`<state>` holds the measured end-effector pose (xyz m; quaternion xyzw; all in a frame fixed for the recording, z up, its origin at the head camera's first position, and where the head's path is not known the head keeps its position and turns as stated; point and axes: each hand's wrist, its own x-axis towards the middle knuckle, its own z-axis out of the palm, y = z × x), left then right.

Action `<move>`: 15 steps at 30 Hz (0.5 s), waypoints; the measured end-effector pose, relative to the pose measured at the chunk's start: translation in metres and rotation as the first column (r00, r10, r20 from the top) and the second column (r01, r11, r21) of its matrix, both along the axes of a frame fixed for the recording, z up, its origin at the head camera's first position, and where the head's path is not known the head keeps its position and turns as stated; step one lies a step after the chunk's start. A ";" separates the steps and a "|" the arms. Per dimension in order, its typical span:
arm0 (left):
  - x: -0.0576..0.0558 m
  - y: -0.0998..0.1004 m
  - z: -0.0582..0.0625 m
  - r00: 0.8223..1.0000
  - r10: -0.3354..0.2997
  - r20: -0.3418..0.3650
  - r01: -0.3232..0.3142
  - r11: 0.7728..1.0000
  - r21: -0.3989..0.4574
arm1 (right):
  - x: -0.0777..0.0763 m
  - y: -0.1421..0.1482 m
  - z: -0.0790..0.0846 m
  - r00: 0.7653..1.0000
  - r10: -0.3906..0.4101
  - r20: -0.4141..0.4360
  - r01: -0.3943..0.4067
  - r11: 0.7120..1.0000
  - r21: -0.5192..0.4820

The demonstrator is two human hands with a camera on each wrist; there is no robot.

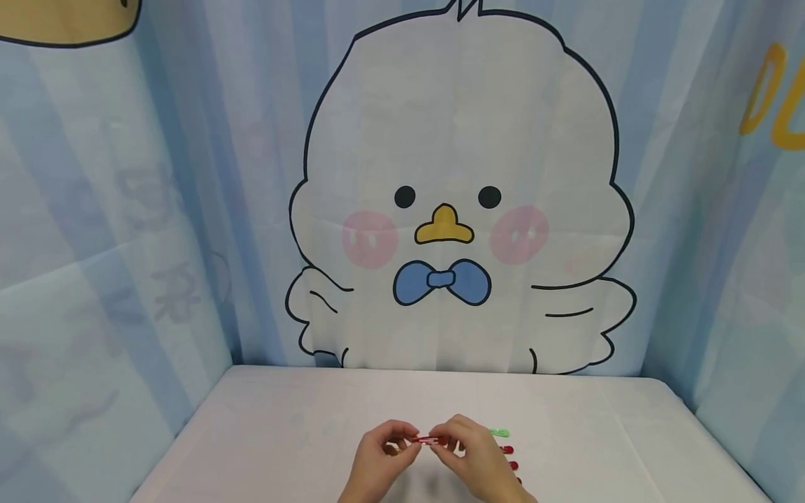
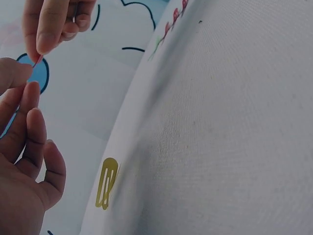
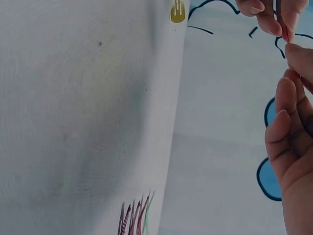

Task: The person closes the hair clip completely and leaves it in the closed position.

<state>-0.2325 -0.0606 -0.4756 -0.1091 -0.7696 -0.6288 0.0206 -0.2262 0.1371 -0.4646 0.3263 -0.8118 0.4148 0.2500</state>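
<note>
Between both hands, above the table, is a red snap hair clip (image 1: 428, 440). My left hand (image 1: 381, 457) pinches one end of it between thumb and forefinger. At the other end, the fingertips of my right hand (image 1: 473, 455) pinch it too. In the left wrist view only a sliver of this clip shows between the fingertips. A yellow snap hair clip (image 2: 106, 183) lies on the table nearer the left hand; in the head view it cannot be seen. Beside the right hand lie a green hair clip (image 1: 499, 433) and several red hair clips (image 1: 506, 450), partly hidden by that hand.
The white-covered table (image 1: 283, 419) reaches back to a curtain (image 1: 264, 209) with a large cartoon bird on it. Fabric walls stand at the left and right. The green and red clips form a row to the right of the hands.
</note>
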 end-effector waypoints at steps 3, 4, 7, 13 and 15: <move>-0.001 -0.003 0.001 1.000 -0.014 -0.005 0.014 1.000 -0.006 | 0.000 -0.001 0.000 1.000 0.004 0.003 -0.004 1.000 -0.001; -0.001 -0.004 0.001 1.000 -0.018 -0.008 0.018 1.000 -0.008 | 0.000 -0.001 0.001 1.000 0.003 0.003 -0.003 1.000 -0.002; -0.002 -0.007 0.002 0.999 -0.020 -0.024 0.020 1.000 -0.020 | 0.001 -0.002 0.002 1.000 -0.007 0.006 0.008 1.000 -0.009; -0.005 -0.013 0.002 1.000 -0.003 -0.029 0.002 0.999 -0.035 | 0.000 -0.001 0.004 1.000 -0.026 0.005 0.026 1.000 -0.017; -0.006 -0.015 0.002 1.000 0.007 -0.029 -0.008 0.999 -0.041 | 0.000 0.001 0.004 1.000 -0.024 0.006 0.024 1.000 -0.012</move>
